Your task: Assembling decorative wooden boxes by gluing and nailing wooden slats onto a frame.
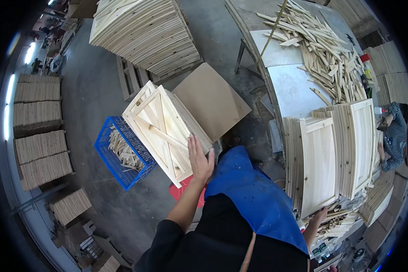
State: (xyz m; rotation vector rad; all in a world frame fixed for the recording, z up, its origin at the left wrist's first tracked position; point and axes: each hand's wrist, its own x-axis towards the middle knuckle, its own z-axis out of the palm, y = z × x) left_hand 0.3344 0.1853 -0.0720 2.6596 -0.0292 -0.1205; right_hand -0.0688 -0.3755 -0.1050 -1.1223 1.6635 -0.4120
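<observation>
My left hand (200,159) lies flat, fingers stretched and thumb apart, at the near right edge of a stack of pale wooden panels (171,131). The top panel is framed and has diagonal braces. On the right, my right hand (318,218) is at the lower edge of a framed wooden panel (319,167), the front one of a row standing upright on the workbench. Its fingers show only in part, so I cannot tell whether they grip the panel.
A blue plastic crate (122,179) of wood scraps stands left of the stack. Cardboard (213,99) lies behind it, near a tall panel pile (145,38). Loose wood strips (326,56) cover part of the workbench (288,88). Another person (396,136) works at far right.
</observation>
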